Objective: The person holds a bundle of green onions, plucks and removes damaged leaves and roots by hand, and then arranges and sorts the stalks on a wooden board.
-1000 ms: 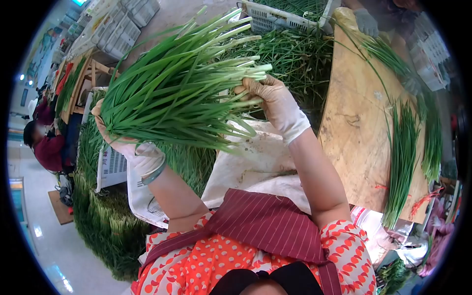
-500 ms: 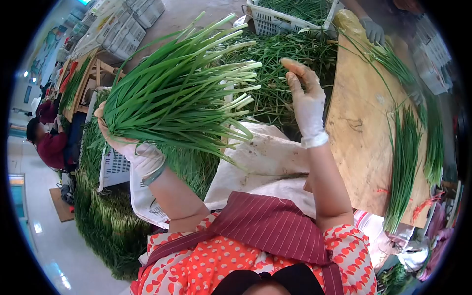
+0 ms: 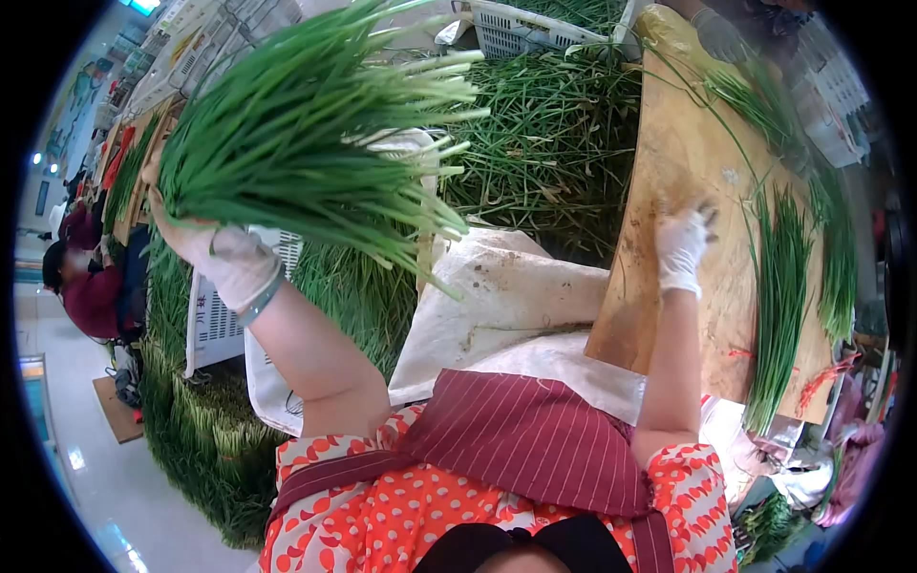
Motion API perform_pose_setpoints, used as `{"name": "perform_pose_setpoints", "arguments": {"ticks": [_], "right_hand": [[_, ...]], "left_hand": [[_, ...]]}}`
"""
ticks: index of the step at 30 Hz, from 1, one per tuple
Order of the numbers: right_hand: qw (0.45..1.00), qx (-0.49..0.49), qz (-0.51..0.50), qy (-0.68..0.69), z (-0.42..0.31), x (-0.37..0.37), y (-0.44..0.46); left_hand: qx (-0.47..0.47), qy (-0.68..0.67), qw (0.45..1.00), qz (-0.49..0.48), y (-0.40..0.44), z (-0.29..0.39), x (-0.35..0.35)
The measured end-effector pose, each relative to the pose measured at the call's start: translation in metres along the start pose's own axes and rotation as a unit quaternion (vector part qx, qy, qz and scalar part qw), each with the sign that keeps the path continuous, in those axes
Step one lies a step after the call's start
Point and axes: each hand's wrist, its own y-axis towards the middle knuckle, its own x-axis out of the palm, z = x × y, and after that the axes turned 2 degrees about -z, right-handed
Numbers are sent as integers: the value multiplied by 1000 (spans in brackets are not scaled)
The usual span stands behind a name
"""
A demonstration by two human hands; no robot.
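Gripped in my gloved left hand [image 3: 215, 253] is a large bunch of garlic chives [image 3: 315, 134], raised at the upper left, with its pale cut stems pointing right. My right hand [image 3: 682, 250], also gloved, is over the wooden board [image 3: 673, 325]. Its fingers look apart and somewhat blurred, with nothing visible in them. A long bundle of chives [image 3: 783, 306] lies on the board to the right of that hand, near some red ties [image 3: 823, 390].
Loose green trimmings [image 3: 549, 153] lie in a heap beyond the white cloth [image 3: 506, 296]. Chives fill a white crate [image 3: 215, 325] and stand in stacks [image 3: 205, 439] at left. Another worker's gloved hand [image 3: 718, 36] is at the board's far end. A person [image 3: 91, 296] sits far left.
My left hand has moved up and left with the bunch of chives. My right hand has gone from above the trimmings to over the wooden board on the right.
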Motion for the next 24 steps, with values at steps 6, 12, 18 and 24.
{"name": "perform_pose_setpoints", "arguments": {"ticks": [6,12,18,24], "right_hand": [[592,-127,-401,687,-121,-55,5],[477,-214,-442,729,-127,-60,-14],[141,-30,-568,810,-96,-80,-29],[180,51,-499,846,-64,-101,-26]], "left_hand": [[-12,168,978,121,24,-26,70],[6,186,979,82,23,-57,119],[-88,80,993,-5,16,-103,144],[-86,31,996,1,-2,-117,175]]}}
